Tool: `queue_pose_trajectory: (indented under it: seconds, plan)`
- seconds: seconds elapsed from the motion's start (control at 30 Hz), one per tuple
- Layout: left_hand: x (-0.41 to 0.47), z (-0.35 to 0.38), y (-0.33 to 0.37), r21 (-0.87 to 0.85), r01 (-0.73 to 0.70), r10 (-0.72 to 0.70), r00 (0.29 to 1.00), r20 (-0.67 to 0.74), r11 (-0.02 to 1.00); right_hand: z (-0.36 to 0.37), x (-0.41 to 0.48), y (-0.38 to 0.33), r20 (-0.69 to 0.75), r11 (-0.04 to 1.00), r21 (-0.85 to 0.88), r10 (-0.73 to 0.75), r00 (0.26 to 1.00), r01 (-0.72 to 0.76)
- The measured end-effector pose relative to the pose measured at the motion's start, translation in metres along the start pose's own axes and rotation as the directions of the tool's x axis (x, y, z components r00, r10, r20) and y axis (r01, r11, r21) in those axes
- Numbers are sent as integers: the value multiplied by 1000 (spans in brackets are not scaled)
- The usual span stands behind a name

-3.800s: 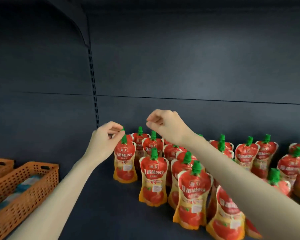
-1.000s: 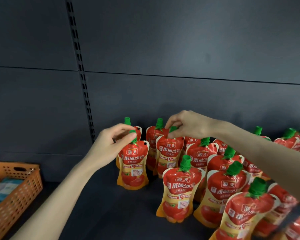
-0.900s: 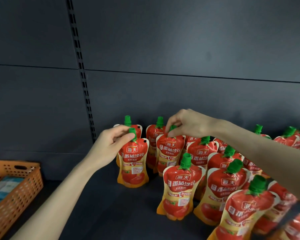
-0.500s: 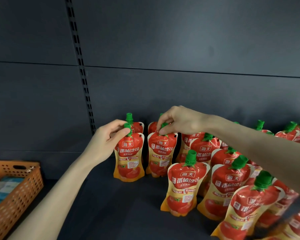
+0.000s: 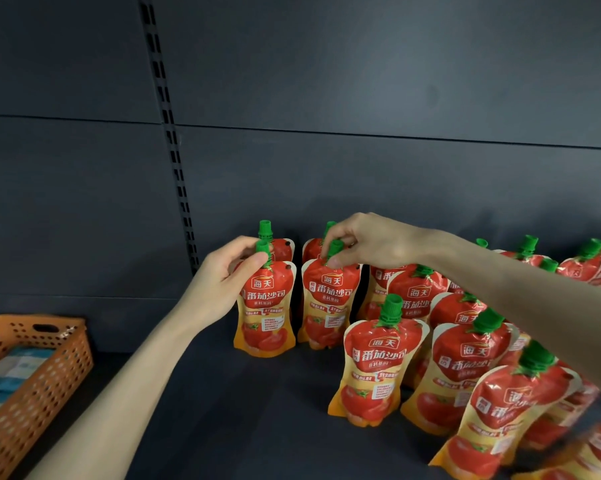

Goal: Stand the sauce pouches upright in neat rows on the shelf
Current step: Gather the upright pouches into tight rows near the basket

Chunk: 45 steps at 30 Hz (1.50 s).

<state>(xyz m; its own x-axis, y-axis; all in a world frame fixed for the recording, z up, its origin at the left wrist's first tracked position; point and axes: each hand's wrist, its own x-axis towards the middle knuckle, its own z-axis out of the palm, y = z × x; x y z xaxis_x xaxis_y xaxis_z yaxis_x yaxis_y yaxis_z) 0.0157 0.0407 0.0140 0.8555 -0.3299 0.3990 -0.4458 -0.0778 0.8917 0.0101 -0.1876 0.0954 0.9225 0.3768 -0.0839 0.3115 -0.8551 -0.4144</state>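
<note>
Up top, the view is filled by the dark back panel [image 5: 361, 81], split by the slotted upright [image 5: 177, 174], and everything is placed from that upright. Below it and spreading to its right, the dark shelf [image 5: 222, 410] is laid out flat. Well to the upright's left, an orange basket [image 5: 49, 375] with a holed wall is parked, with something pale blue lying inside. To the upright's right, the sauce pouches [image 5: 378, 362] are stood in rows running rightward and toward the camera; those farthest right are blurred.

Nearest the upright, the first pouch [image 5: 266, 306] is stood upright, base on the shelf. It is gripped by the left hand [image 5: 219, 285]. Thumb and fingers are curled round its neck at the green cap [image 5: 262, 247], so the pouch body sits below the grip.

One place further right of the upright, the second pouch [image 5: 330, 303] is upright too. The second cap [image 5: 335, 247] is pinched between fingertips of the right hand [image 5: 371, 242], which is arched over it from above. Another pouch is stood just behind each.
</note>
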Motion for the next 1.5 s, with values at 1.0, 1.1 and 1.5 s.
queue_pose_trajectory:
  seconds: [1.0, 1.1, 1.5]
  plan:
    - [2, 0, -1, 48, 1, -1, 1000, 3, 999, -2, -4, -2, 38, 1000, 16, 3, 999, -3]
    - [2, -1, 0, 50, 6, -6, 1000, 8, 999, -1, -4, -2, 29, 1000, 16, 12, 1000, -12]
    - [-4, -1, 18, 343, -116, 190, 963, -192, 932, -11, -43, -3, -163, 999, 39, 21, 986, -14]
